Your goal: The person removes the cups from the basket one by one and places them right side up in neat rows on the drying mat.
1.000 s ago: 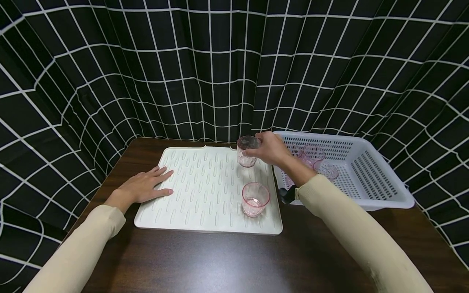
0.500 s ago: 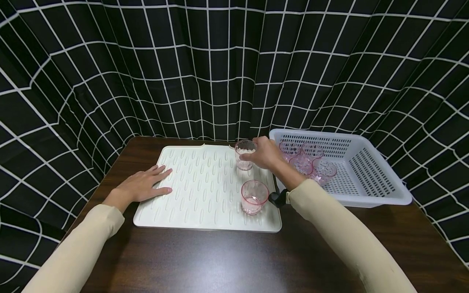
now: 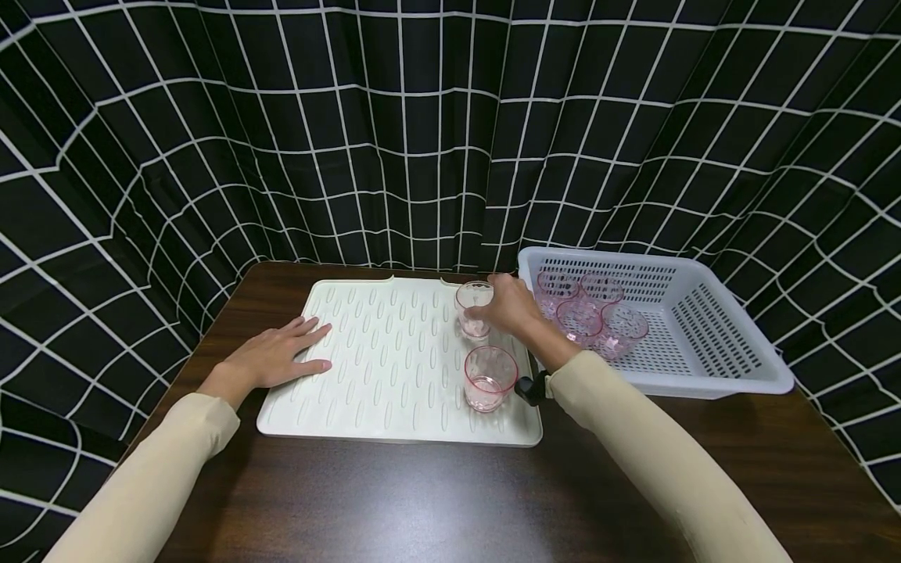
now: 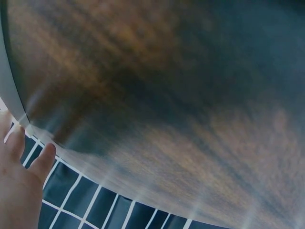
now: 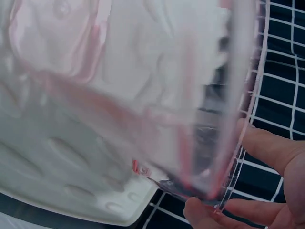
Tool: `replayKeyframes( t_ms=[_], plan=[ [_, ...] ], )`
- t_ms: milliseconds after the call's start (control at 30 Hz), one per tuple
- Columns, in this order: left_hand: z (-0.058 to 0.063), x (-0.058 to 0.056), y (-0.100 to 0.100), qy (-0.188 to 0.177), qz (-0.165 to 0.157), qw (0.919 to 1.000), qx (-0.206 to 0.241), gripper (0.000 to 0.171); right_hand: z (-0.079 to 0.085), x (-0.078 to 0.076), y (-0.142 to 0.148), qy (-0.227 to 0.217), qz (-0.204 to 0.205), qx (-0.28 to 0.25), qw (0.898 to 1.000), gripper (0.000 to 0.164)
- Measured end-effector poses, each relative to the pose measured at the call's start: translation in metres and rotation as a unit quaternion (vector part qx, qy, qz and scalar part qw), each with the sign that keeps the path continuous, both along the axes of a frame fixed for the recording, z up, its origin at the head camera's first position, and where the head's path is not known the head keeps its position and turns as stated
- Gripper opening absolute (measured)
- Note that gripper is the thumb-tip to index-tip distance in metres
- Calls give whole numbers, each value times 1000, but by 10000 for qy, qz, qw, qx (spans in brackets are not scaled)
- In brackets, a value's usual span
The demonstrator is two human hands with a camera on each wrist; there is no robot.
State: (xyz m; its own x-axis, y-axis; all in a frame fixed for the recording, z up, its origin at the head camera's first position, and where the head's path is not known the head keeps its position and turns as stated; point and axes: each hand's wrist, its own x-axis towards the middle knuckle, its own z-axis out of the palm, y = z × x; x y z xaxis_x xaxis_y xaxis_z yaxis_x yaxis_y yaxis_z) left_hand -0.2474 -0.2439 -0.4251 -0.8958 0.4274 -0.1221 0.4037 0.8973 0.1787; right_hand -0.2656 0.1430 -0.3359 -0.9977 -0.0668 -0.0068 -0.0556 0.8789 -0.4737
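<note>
My right hand [image 3: 512,303] holds a clear pink-tinted drinking glass [image 3: 473,320] upright by its side at the back right corner of the white ridged drying mat [image 3: 380,356]. In the right wrist view, thumb and fingers of the right hand [image 5: 281,181] are around that glass, partly seen through blurred pink glass in front. A second glass with a pink rim [image 3: 487,389] stands on the mat just in front, untouched. My left hand [image 3: 271,357] rests with spread fingers on the mat's left edge; the left wrist view catches only part of the left hand [image 4: 21,181].
To the right of the mat stands a pale perforated plastic basket [image 3: 732,383]. Several more pink glasses [image 3: 622,328] are grouped in its left part. Everything sits on a dark wooden table [image 3: 422,500], with a black grid-patterned curtain [image 3: 394,141] behind.
The right hand has lowered the glass onto the mat's back right corner and brought it slightly nearer the front glass. The left hand has stayed in place.
</note>
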Motion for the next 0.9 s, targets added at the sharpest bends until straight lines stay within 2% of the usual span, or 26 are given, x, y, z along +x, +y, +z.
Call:
replayKeyframes(
  t_ms=[300,467,567,667,900],
  plan=[
    [0,0,0,-23,35,10000,-38,85,-7,-3,-3,-81,51,-118,9999,78],
    [0,0,-1,-55,51,10000,-46,85,-3,0,-1,-16,238,67,9997,80],
    [-1,0,-1,-65,73,10000,-16,85,5,3,2,65,429,183,9989,82],
    [-2,-1,-1,-79,106,9999,-3,84,18,4,10,134,636,76,9979,83],
    [0,-1,0,-60,61,10000,-43,86,46,4,43,252,1028,-624,9924,83]
  ],
)
